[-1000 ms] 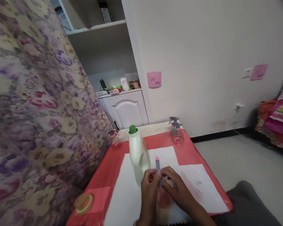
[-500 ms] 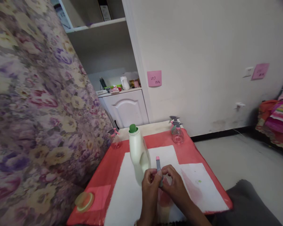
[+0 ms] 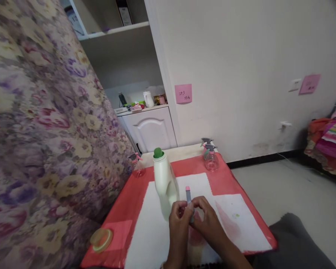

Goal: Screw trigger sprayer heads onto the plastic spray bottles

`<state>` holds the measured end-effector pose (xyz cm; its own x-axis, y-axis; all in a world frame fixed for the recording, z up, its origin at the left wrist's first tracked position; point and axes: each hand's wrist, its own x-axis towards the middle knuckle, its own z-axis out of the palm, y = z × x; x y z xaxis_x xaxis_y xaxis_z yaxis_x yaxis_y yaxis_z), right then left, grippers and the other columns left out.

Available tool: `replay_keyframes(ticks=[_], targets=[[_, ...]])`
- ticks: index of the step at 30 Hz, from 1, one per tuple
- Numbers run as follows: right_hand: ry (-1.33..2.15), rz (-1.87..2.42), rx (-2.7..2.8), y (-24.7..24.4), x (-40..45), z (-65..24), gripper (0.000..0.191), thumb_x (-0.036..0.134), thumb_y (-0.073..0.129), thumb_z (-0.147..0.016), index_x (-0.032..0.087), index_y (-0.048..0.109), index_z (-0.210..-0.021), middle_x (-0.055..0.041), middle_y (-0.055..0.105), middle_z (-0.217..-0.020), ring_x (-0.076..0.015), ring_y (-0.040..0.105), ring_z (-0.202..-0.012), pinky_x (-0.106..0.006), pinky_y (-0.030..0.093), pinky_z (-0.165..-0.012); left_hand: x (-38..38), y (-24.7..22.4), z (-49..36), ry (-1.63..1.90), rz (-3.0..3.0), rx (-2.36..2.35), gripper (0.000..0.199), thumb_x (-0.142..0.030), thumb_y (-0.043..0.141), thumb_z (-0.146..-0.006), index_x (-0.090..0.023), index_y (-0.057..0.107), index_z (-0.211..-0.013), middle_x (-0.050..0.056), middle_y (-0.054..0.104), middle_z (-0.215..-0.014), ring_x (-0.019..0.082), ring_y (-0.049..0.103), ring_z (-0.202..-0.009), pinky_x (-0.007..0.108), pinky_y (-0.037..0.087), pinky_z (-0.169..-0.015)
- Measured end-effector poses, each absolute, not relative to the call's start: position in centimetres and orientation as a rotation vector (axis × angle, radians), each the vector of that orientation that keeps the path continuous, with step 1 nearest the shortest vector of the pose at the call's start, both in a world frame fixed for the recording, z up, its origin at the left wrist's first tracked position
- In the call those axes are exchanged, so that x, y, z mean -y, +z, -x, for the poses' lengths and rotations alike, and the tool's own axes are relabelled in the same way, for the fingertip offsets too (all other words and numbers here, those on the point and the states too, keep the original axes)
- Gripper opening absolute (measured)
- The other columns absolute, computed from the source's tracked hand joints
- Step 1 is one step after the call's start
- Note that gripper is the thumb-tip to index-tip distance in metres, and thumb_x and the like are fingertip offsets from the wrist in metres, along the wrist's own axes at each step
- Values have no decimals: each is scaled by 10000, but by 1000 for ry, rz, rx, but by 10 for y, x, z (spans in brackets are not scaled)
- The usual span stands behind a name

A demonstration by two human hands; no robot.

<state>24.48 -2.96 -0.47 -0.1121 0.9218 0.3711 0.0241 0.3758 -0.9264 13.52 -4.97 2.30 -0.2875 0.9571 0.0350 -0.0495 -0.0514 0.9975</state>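
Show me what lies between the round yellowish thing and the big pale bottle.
In the head view, only flat layers lie between the round thing and the pale bottle: a pink patch, the red cover and the white cloth.

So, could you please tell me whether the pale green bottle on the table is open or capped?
Open: the pale green bottle shows bare screw threads at its neck, with a green spout inside.

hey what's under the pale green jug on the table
A white sheet shows beside the base of the jug, with red covering beyond it. Whatever lies directly beneath the jug is hidden.
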Motion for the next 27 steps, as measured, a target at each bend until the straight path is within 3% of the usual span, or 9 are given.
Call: replay_keyframes(ticks=[5,11,16,19,22,27], targets=[[1043,778,1563,-3,30,-250,92,249,564,-863,223,615,-934,-37,620,-989,-215,586,-981,-338,463,-884,49,21,-136,1495,-1043,-1351,366,-508,746,-686,-179,633,-800,-6,598,-727,163,554,-702,261,446,-639],[1017,890,1456,-3,32,-247,177,252,697,-764,221,603,-912,-16,604,-923,-219,597,-912,-330,476,-832,48,17,-135,1500,-1023,-1354,383,-517,743,-688,-172,638,-819,7,619,-733,173,575,-695,272,460,-643],[1083,743,1544,3,33,-249,119,249,582,-860,227,642,-960,-41,636,-1016,-220,599,-1003,-340,475,-896,48,17,-135,1497,-1056,-1349,364,-510,724,-717,-174,634,-827,11,620,-748,176,582,-715,263,458,-640],[1005,850,1453,-2,32,-245,79,246,636,-799,218,624,-872,-31,625,-939,-225,606,-943,-341,477,-856,48,17,-135,1495,-1042,-1354,371,-514,728,-712,-176,631,-832,3,611,-733,175,580,-710,262,459,-638],[1011,898,1416,-3,32,-243,188,268,696,-751,218,610,-910,-28,610,-949,-226,602,-936,-347,478,-862,48,16,-135,1494,-1041,-1351,377,-519,724,-713,-173,628,-829,11,623,-738,184,591,-725,276,470,-666],[1123,730,1502,0,32,-247,141,305,591,-860,215,637,-958,-53,629,-1031,-225,604,-1016,-353,480,-906,48,16,-136,1498,-1041,-1346,376,-514,727,-712,-172,635,-836,18,636,-755,184,596,-730,276,472,-662]])
